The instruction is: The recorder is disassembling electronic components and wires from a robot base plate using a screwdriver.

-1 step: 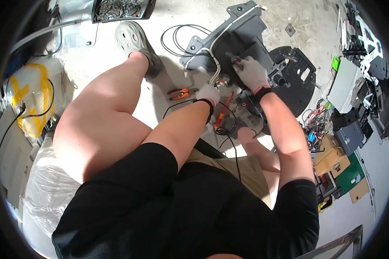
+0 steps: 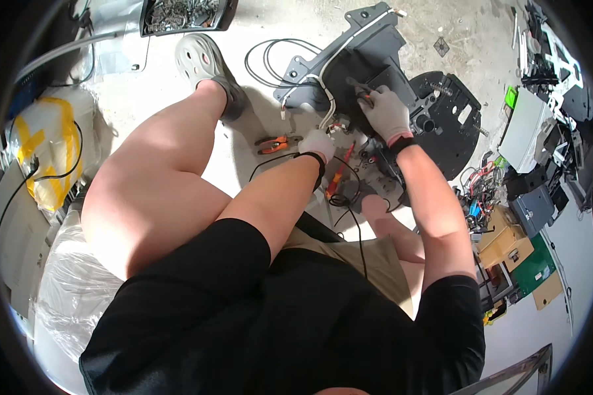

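My left hand [image 2: 316, 143], in a pale glove, is closed at the lower end of a bundle of white cables [image 2: 328, 108]; its fingertips are partly hidden. These cables run up along a dark grey plastic housing [image 2: 379, 49] lying on the floor. Over the housing's near side, my right hand [image 2: 387, 113], also gloved, grips pliers [image 2: 364, 94] with dark jaws and orange on the handles. Left of my left hand lie orange-handled pliers [image 2: 273, 144]. A red and orange screwdriver [image 2: 339, 172] lies just below, between my forearms.
A round black base plate [image 2: 458, 131] lies right of the housing. A thin black cable [image 2: 265, 59] coils on its left. At the top stands a black tray [image 2: 229, 14] of small metal parts. Wires [image 2: 481, 181] and scrap panels [image 2: 530, 125] pile up at the right.
My right hand with the pliers has shifted very slightly to the right. My left hand stays at the white cables.
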Demonstrator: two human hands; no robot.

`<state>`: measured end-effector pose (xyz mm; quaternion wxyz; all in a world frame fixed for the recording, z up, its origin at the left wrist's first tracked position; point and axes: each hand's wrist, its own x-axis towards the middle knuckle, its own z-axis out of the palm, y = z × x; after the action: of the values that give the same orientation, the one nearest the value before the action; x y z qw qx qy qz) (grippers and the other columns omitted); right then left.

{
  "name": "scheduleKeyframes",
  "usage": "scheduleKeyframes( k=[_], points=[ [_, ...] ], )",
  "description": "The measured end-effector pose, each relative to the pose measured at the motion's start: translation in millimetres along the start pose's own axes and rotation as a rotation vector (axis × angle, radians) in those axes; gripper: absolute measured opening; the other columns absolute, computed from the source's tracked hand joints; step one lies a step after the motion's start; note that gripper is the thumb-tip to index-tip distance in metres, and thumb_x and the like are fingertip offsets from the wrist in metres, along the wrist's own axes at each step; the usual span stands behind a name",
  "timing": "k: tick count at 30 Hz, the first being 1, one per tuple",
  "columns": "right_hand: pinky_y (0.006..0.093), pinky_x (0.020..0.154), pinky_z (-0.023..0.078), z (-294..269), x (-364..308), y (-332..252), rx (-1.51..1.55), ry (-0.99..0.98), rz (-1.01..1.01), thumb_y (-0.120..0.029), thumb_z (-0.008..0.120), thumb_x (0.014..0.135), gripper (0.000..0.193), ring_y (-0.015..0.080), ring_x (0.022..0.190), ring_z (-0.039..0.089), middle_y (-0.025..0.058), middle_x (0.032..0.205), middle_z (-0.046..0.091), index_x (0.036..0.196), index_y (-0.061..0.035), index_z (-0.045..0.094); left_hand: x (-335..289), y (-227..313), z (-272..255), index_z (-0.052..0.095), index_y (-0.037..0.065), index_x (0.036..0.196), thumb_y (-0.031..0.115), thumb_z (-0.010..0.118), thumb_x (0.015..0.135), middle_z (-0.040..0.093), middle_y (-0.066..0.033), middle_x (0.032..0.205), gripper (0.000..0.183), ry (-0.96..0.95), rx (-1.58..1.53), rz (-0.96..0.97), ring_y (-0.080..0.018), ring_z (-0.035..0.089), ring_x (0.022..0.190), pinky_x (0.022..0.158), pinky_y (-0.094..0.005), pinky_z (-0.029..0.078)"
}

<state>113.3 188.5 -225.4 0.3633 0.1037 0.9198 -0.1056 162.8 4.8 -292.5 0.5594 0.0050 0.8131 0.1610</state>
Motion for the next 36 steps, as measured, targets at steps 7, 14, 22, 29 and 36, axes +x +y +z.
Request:
scheduleKeyframes(
  k=[7,14,22,29,36],
  points=[
    [0.035,0.079,0.048,69.2,-21.3,3.4,0.779,0.039,0.032,-0.03,0.056,0.091,0.033,0.0282,0.091,0.06,0.0161,0.1,0.064,0.103,-0.0006,0.065,9.1,-9.3,3.7,0.066,0.008,0.106,0.026,0.061,0.082,0.067,-0.0145,0.106,0.03,-0.065,-0.012,-0.028,-0.0308,0.064,0.101,0.086,-0.0405,0.05],
    [0.0245,0.078,0.048,170.5,-1.9,42.6,1.426,-0.251,0.098,-0.015,0.041,0.099,0.028,0.0091,0.09,0.059,0.0061,0.103,0.065,0.116,-0.0007,0.06,7.7,-0.9,9.4,0.065,0.004,0.102,0.022,0.057,0.084,0.067,-0.0179,0.099,0.027,0.041,-0.025,0.029,-0.0353,0.065,0.094,0.08,-0.0436,0.052],
    [0.0244,0.066,0.046,84.0,20.4,0.5,1.224,-0.534,0.424,-0.03,0.049,0.098,0.033,0.0069,0.074,0.055,0.0015,0.082,0.065,0.104,-0.0027,0.066,-5.4,-9.0,-2.2,0.065,0.007,0.104,0.02,0.056,0.084,0.067,-0.0158,0.101,0.026,-0.056,0.121,0.057,-0.0328,0.064,0.097,0.085,-0.0417,0.049],
    [0.0375,0.05,0.049,44.1,59.4,-3.5,1.045,-0.676,0.402,-0.034,0.057,0.089,0.03,0.0201,0.054,0.057,0.0058,0.066,0.056,0.077,-0.0075,0.061,-15.6,-12.1,9.6,0.066,0.012,0.101,0.015,0.054,0.084,0.068,-0.0126,0.098,0.021,-0.045,0.294,0.204,-0.03,0.066,0.093,0.082,-0.0402,0.048],
    [0.0393,0.062,0.051,62.7,72.4,-0.8,0.703,-0.547,-0.032,-0.032,0.054,0.089,0.033,0.0243,0.064,0.063,0.0151,0.084,0.066,0.095,0.0,0.063,-25.5,-11.2,13.6,0.065,0.009,0.093,0.014,0.056,0.082,0.067,-0.014,0.094,0.015,0.093,0.366,0.435,-0.0291,0.066,0.091,0.082,-0.0394,0.048]
  ],
)
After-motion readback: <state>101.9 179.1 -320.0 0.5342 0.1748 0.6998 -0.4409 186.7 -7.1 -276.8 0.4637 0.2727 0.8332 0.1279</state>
